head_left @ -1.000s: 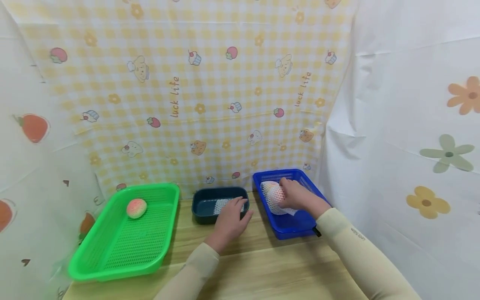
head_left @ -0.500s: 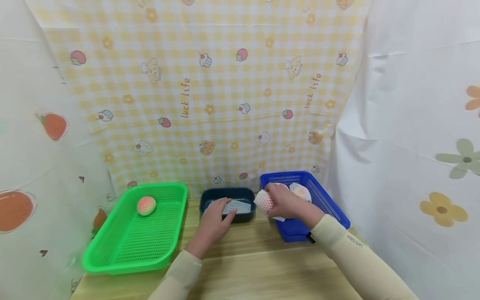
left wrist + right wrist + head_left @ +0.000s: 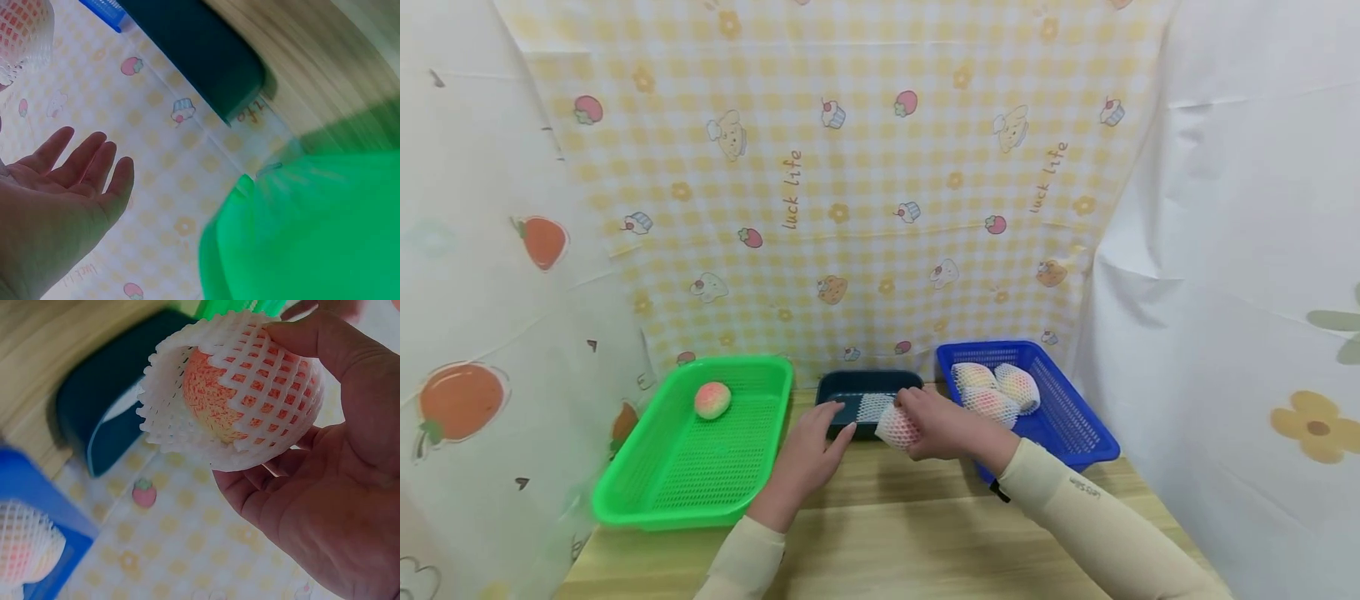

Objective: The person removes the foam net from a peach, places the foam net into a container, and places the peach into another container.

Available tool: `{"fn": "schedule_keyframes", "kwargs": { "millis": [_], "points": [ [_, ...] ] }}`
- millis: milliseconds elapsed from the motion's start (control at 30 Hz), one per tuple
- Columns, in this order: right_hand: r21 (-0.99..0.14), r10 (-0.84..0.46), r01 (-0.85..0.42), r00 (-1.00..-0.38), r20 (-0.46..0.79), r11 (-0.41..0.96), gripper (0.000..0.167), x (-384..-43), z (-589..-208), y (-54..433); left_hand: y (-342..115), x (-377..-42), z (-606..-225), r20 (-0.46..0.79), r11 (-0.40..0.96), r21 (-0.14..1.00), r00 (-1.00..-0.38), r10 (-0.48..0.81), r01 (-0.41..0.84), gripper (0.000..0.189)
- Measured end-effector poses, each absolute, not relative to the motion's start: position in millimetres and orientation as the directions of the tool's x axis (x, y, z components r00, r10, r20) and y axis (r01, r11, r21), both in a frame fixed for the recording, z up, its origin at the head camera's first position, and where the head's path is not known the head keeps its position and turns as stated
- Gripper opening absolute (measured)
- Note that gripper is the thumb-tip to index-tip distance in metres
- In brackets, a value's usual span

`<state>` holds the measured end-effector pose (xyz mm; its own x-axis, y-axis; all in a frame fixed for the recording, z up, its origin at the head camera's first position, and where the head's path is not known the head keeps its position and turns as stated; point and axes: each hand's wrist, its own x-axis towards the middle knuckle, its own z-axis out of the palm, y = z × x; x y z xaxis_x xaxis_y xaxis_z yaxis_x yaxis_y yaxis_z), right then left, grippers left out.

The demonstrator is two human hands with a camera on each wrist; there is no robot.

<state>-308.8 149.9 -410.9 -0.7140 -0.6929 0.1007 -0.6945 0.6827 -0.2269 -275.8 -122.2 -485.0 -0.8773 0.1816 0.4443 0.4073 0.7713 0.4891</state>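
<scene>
My right hand grips a peach wrapped in a white foam net. In the right wrist view the net's end gapes and the pink-yellow skin shows through it. The wrapped peach is in front of the dark teal bin, overlapping its right front rim in the head view. My left hand has its fingers spread near that bin's left front, holding nothing; the left wrist view shows the same hand with palm bare. Inside the bin lies a loose white foam net.
A bright green basket on the left bears one bare peach. At the right, a blue basket contains several net-wrapped peaches. The wooden table runs up to a checked cloth at the back.
My right hand has lifted a net-wrapped peach out of the blue basket and carried it left toward the teal bin. My left hand has drawn back from over the bin to its left front.
</scene>
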Motion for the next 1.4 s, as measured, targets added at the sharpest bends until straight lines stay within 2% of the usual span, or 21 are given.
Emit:
{"fn": "schedule_keyframes", "kwargs": {
  "millis": [433,700,900,1167,1400],
  "points": [
    [-0.179,-0.714,-0.714,-0.696,0.077,0.676,0.063,-304,-423,128,-133,-275,-491,0.486,0.77,0.461,-0.851,0.198,0.442,0.055],
    [-0.112,-0.773,-0.777,-0.628,0.084,0.619,0.06,-300,-457,117,-134,-273,-494,0.448,0.763,0.489,-0.872,0.196,0.423,0.056],
    [-0.092,-0.793,-0.794,-0.607,0.058,0.601,0.06,-298,-481,114,-132,-272,-498,0.421,0.751,0.506,-0.881,0.214,0.424,0.056],
    [-0.085,-0.822,-0.821,-0.569,0.033,0.565,0.065,-294,-498,104,-134,-273,-501,0.408,0.753,0.517,-0.891,0.201,0.407,0.052],
    [-0.037,-0.839,-0.84,-0.542,0.049,0.541,0.067,-291,-505,100,-133,-271,-500,0.396,0.757,0.514,-0.894,0.209,0.404,0.054]
  ]
}}
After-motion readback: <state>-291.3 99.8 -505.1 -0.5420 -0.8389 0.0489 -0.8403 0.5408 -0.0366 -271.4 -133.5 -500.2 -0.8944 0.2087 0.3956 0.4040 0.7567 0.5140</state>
